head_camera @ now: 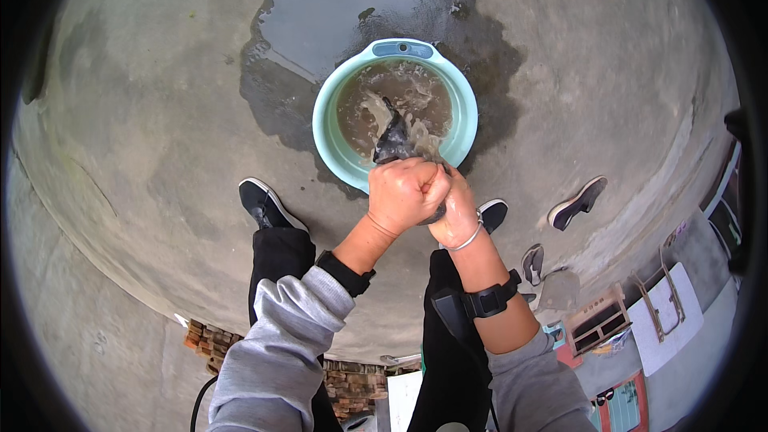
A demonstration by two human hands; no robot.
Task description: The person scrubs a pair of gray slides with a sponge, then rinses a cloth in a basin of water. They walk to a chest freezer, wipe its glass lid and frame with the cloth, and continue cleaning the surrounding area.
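Note:
A wet dark cloth (396, 139) is gripped in both of my fists over the near rim of a light-blue plastic basin (326, 114). My left hand (407, 191) is closed around it, knuckles up. Pressed against its right side is my right hand (461, 209), partly hidden by the left, with a dark bit of cloth showing between them. The cloth's free end hangs toward murky brown water (355, 99), which splashes up around it. A white bracelet (469, 239) circles my right wrist.
The basin stands on a concrete floor. Beyond it spreads a shiny puddle (330, 6). My dark shoes (264, 201) flank the near side. Loose shoes (577, 201) lie to the right, with a wooden frame (597, 319) and a folded table (667, 318) farther back. Bricks (354, 387) are stacked behind me.

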